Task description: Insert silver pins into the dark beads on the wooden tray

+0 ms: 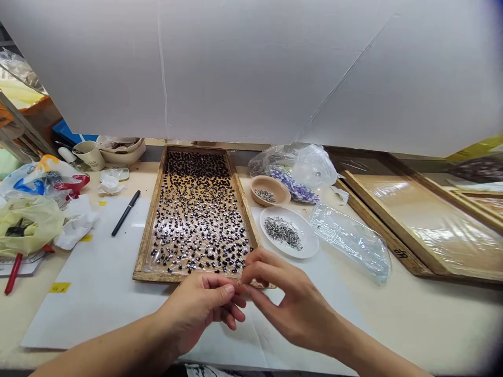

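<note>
The grip of the left hand [214, 301] and that of the right hand [291, 298] meet with thumbs and fingertips drawn together, though what, if anything, they pinch is too small to tell. Just ahead lies the wooden tray [157, 276] of small dark pieces [196, 165], its long axis running away from the person. The white plate [312, 238] of metal bits [283, 233] sits right of the tray, nearer the right hand
</note>
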Action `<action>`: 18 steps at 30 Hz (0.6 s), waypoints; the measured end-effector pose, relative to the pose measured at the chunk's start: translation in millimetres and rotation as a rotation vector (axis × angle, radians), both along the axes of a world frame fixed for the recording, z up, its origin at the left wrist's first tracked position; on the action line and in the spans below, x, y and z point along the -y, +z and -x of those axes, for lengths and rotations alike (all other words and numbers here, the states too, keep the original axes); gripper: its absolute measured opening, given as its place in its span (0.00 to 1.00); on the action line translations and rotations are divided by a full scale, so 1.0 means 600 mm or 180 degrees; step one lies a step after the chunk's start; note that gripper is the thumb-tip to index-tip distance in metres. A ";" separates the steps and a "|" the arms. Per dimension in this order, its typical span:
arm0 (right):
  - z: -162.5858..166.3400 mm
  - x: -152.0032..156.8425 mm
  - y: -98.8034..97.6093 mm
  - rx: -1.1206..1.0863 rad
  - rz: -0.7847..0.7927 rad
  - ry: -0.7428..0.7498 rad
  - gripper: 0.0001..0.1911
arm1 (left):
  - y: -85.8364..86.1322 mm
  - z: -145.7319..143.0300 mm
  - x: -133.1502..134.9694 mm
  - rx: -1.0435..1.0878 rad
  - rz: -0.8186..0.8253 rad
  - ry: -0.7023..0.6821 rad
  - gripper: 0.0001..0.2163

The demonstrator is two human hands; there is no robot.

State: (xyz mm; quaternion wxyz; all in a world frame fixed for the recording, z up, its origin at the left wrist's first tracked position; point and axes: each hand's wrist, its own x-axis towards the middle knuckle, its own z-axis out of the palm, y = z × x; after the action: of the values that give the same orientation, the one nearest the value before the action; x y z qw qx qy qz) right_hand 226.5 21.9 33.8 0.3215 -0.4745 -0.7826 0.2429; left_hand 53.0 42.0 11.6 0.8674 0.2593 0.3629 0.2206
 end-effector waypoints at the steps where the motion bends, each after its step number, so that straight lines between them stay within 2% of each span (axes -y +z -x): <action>1: -0.008 -0.006 0.001 -0.0002 -0.0006 -0.0081 0.05 | 0.000 0.002 0.000 -0.0034 0.0093 0.0007 0.10; 4: -0.034 -0.028 -0.005 0.0117 -0.0074 -0.0338 0.05 | 0.003 0.007 -0.001 -0.0174 0.0327 0.0029 0.08; 8: -0.048 -0.058 -0.032 0.0417 -0.0117 -0.0472 0.05 | 0.008 0.011 -0.005 -0.0246 0.0470 -0.0005 0.12; 12: -0.036 -0.079 -0.054 0.0673 -0.0312 -0.0431 0.06 | 0.005 0.010 -0.005 -0.0222 0.0485 -0.0072 0.10; 18: -0.024 -0.097 -0.061 0.0868 -0.0665 -0.0201 0.08 | -0.003 0.010 -0.004 -0.0078 0.0431 -0.0178 0.08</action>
State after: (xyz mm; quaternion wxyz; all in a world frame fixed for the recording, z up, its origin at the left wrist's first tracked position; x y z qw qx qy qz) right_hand 241.1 80.2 -3.1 0.2674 -0.4914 -0.8246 0.0834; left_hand 47.2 44.3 9.5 0.8843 0.2127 0.3802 0.1680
